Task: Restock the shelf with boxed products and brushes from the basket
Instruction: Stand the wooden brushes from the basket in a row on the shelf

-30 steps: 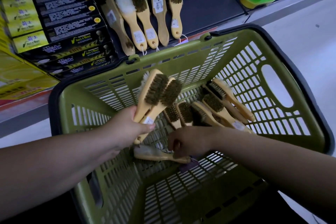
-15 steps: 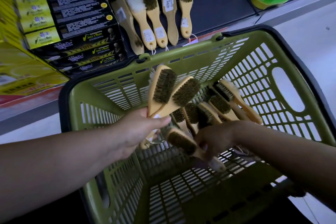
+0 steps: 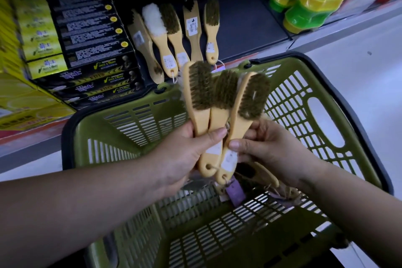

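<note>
Three wooden brushes with brown bristles fan upward above the green basket [image 3: 326, 119]. My left hand [image 3: 185, 154] grips the handles of the left brush [image 3: 199, 91] and the middle brush [image 3: 224, 91]. My right hand [image 3: 267, 150] pinches the handle of the right brush [image 3: 250, 98], pressed against the other two. More brushes lie in the basket [image 3: 263, 175] under my right hand, mostly hidden. Several brushes [image 3: 165, 35] lie in a row on the dark shelf [image 3: 243, 24] beyond the basket.
Black boxes [image 3: 91, 35] and yellow boxes [image 3: 39, 28] are stacked on the shelf's left. Green and yellow containers [image 3: 309, 4] stand at the upper right. A purple tag [image 3: 235, 191] hangs from the held brushes. Pale floor [image 3: 359, 50] lies to the right.
My right hand lifted a third brush out of the basket and brought it up beside the two in my left hand. Both hands rose toward the shelf.
</note>
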`<state>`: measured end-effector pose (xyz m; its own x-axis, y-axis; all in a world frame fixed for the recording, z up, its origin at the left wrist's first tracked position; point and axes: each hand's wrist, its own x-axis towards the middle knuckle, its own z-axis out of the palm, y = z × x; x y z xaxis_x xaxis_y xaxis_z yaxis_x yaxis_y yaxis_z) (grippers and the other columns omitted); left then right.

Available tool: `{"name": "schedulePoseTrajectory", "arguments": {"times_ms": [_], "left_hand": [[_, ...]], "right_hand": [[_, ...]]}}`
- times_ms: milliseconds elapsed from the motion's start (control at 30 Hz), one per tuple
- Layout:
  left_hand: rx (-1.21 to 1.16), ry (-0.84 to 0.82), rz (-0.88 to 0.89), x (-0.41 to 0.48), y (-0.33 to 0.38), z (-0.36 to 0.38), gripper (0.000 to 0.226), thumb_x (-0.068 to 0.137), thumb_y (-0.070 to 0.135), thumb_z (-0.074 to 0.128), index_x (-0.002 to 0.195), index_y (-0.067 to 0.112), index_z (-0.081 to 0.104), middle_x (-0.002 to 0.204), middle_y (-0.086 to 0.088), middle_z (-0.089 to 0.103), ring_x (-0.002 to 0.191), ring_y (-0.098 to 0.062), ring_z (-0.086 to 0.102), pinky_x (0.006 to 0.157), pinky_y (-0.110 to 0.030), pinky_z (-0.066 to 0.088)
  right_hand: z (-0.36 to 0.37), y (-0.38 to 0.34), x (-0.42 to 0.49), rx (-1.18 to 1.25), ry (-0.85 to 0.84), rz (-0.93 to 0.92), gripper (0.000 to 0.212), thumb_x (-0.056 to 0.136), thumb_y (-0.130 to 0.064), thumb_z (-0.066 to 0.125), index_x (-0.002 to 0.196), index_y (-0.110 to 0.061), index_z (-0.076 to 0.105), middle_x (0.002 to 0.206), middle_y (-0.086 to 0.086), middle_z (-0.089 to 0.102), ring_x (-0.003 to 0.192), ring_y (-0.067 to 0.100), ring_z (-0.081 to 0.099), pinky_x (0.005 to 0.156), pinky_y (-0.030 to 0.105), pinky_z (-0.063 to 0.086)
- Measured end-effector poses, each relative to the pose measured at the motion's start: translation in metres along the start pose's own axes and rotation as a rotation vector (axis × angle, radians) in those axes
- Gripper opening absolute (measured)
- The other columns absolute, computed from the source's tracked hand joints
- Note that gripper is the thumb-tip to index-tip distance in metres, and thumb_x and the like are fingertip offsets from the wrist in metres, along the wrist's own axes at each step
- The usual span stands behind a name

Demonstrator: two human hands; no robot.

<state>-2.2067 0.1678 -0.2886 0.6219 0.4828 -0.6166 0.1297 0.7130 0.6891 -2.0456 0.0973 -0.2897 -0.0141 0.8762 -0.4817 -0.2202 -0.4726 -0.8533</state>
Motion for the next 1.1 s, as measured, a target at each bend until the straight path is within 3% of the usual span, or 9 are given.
{"name": "schedulePoseTrajectory", "arguments": {"times_ms": [133, 267, 400, 533, 700, 833, 933, 1033, 1100], "left_hand": [[0.026, 0.011, 0.127, 0.006, 0.024, 0.002, 0.030, 0.080, 0.019, 0.062, 0.110, 0.018, 0.062, 0.097, -0.005, 0.073, 0.081, -0.017, 0.069, 0.056, -0.028, 0.053], [0.081, 0.064, 0.210, 0.014, 0.051, 0.001, 0.024, 0.085, 0.020, 0.061, 0.109, 0.019, 0.062, 0.094, -0.005, 0.074, 0.087, -0.025, 0.068, 0.073, -0.042, 0.053], [0.068, 0.131, 0.265, 0.032, 0.076, -0.005, 0.007, 0.089, 0.017, 0.057, 0.094, 0.019, 0.061, 0.074, 0.002, 0.069, 0.069, -0.013, 0.060, 0.067, -0.032, 0.049], [0.057, 0.204, 0.248, 0.052, 0.098, -0.015, 0.010, 0.094, 0.019, 0.050, 0.087, 0.017, 0.057, 0.069, 0.000, 0.063, 0.058, -0.016, 0.051, 0.061, -0.029, 0.038], [0.009, 0.251, 0.193, 0.083, 0.127, -0.021, 0.015, 0.097, 0.019, 0.046, 0.087, 0.010, 0.054, 0.067, -0.004, 0.054, 0.048, -0.014, 0.050, 0.049, -0.025, 0.043], [-0.002, 0.309, 0.245, 0.114, 0.146, -0.013, 0.014, 0.096, 0.019, 0.048, 0.086, 0.011, 0.054, 0.073, -0.002, 0.056, 0.047, -0.011, 0.051, 0.037, -0.016, 0.038], [-0.049, 0.342, 0.309, 0.133, 0.155, -0.007, 0.016, 0.095, 0.016, 0.050, 0.079, 0.015, 0.051, 0.075, -0.001, 0.058, 0.055, -0.012, 0.052, 0.034, -0.013, 0.038], [0.003, 0.349, 0.320, 0.144, 0.148, -0.005, 0.015, 0.094, 0.018, 0.051, 0.080, 0.018, 0.050, 0.077, 0.000, 0.060, 0.055, -0.013, 0.051, 0.039, -0.017, 0.038], [0.031, 0.359, 0.339, 0.146, 0.140, -0.009, 0.011, 0.094, 0.019, 0.053, 0.083, 0.022, 0.051, 0.076, 0.004, 0.062, 0.054, -0.012, 0.054, 0.040, -0.020, 0.040]], "right_hand": [[-0.004, -0.030, 0.006, 0.077, 0.069, -0.127, 0.036, 0.070, -0.010, 0.064, 0.102, 0.005, 0.058, 0.082, 0.012, 0.072, 0.070, 0.016, 0.069, 0.061, 0.023, 0.057], [-0.010, -0.072, 0.026, 0.007, 0.200, -0.238, 0.027, 0.077, -0.016, 0.062, 0.100, -0.002, 0.063, 0.090, 0.014, 0.069, 0.080, 0.028, 0.065, 0.073, 0.037, 0.053], [-0.025, -0.105, 0.073, 0.038, 0.295, -0.165, 0.003, 0.086, 0.003, 0.053, 0.087, 0.002, 0.056, 0.072, 0.012, 0.065, 0.066, 0.022, 0.065, 0.064, 0.030, 0.056], [-0.039, -0.121, 0.122, 0.093, 0.319, -0.045, 0.010, 0.090, 0.004, 0.048, 0.086, 0.000, 0.055, 0.073, 0.011, 0.065, 0.065, 0.018, 0.066, 0.063, 0.028, 0.058], [-0.061, -0.115, 0.166, -0.258, 0.426, -0.026, 0.023, 0.092, 0.006, 0.041, 0.078, -0.007, 0.054, 0.074, 0.010, 0.054, 0.068, 0.021, 0.056, 0.062, 0.033, 0.051], [-0.079, -0.118, 0.172, -0.407, 0.507, -0.071, 0.029, 0.093, 0.005, 0.036, 0.113, 0.003, 0.056, 0.088, 0.019, 0.055, 0.077, 0.027, 0.052, 0.076, 0.040, 0.045], [-0.084, -0.126, 0.176, -0.349, 0.526, -0.122, 0.030, 0.094, 0.005, 0.036, 0.119, 0.003, 0.053, 0.097, 0.021, 0.058, 0.084, 0.028, 0.055, 0.078, 0.042, 0.049], [-0.084, -0.124, 0.178, -0.364, 0.466, -0.019, 0.019, 0.093, 0.007, 0.039, 0.103, 0.000, 0.054, 0.081, 0.016, 0.055, 0.073, 0.025, 0.056, 0.062, 0.034, 0.049], [-0.082, -0.116, 0.178, -0.315, 0.386, 0.126, 0.017, 0.091, 0.011, 0.041, 0.087, 0.001, 0.054, 0.077, 0.019, 0.052, 0.072, 0.029, 0.056, 0.069, 0.040, 0.049]]}}
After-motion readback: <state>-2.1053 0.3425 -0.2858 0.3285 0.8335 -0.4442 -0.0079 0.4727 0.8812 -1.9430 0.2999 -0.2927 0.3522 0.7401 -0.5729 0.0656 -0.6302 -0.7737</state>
